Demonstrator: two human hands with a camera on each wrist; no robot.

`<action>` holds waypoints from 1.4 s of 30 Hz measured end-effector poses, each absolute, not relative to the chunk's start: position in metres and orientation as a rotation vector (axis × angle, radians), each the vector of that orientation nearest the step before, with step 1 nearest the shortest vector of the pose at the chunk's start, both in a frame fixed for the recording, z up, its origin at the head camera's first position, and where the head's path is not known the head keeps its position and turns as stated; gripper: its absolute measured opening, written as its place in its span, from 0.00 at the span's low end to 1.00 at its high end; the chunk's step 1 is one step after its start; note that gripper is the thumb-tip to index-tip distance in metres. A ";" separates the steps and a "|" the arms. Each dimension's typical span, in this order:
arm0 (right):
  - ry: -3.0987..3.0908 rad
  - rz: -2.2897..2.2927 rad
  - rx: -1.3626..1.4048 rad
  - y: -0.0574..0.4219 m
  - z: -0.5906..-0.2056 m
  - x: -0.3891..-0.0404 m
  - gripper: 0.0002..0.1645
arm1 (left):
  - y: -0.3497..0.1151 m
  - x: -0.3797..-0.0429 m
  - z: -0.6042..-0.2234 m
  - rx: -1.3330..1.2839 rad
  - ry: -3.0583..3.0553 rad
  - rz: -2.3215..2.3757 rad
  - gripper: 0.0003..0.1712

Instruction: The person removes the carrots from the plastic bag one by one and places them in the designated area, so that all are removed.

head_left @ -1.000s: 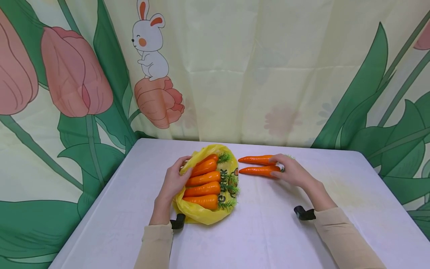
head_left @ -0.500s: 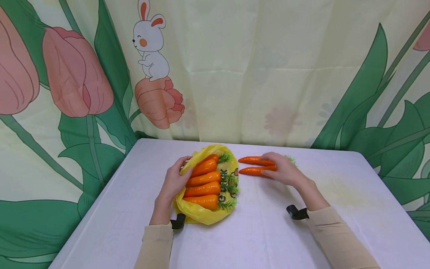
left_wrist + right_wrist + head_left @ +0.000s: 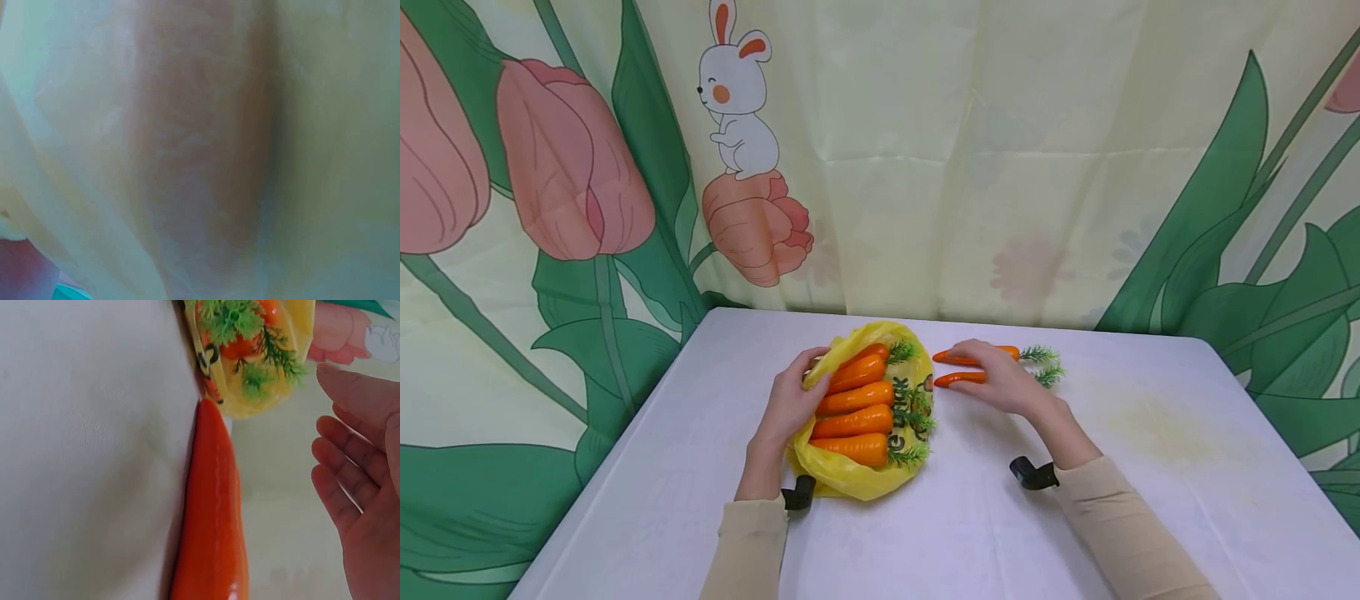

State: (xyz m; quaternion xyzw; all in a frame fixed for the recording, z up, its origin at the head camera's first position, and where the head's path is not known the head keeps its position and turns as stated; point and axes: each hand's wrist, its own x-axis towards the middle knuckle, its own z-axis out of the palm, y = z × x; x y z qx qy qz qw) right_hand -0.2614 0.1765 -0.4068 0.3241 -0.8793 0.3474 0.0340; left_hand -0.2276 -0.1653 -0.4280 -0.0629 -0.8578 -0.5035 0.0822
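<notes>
My left hand grips the left rim of a yellow plastic bag, thumb inside the opening. Several orange carrots with feathery green tops lie in the bag, tops pointing right. Blurred bag film fills the left wrist view. To the bag's right, two more carrots lie side by side, tips toward it: a far carrot and a near carrot. Over their middles hovers my right hand, fingers loosely spread. The right wrist view has this hand beside a carrot, holding nothing.
A white cloth covers the table. Behind its far edge hangs a curtain printed with tulips and a rabbit. A black wrist camera mount sticks out from the right sleeve, another mount from the left.
My right hand has slid left over the two loose carrots, from their leafy ends toward their tips, uncovering the green tops. Carrots, bag and left hand have stayed in place.
</notes>
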 end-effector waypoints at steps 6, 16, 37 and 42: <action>-2.655 1.144 1.061 0.162 -0.408 -0.263 0.25 | -0.166 -0.228 -0.429 -0.196 -2.554 -1.498 0.23; -2.668 1.121 1.077 0.140 -0.410 -0.260 0.27 | -0.166 -0.227 -0.428 -0.183 -2.559 -1.506 0.22; -2.717 1.186 1.256 0.099 -0.412 -0.253 0.30 | -0.168 -0.227 -0.427 -0.183 -2.543 -1.528 0.22; -2.709 1.136 1.337 0.088 -0.414 -0.254 0.29 | -0.168 -0.227 -0.427 -0.193 -2.538 -1.526 0.22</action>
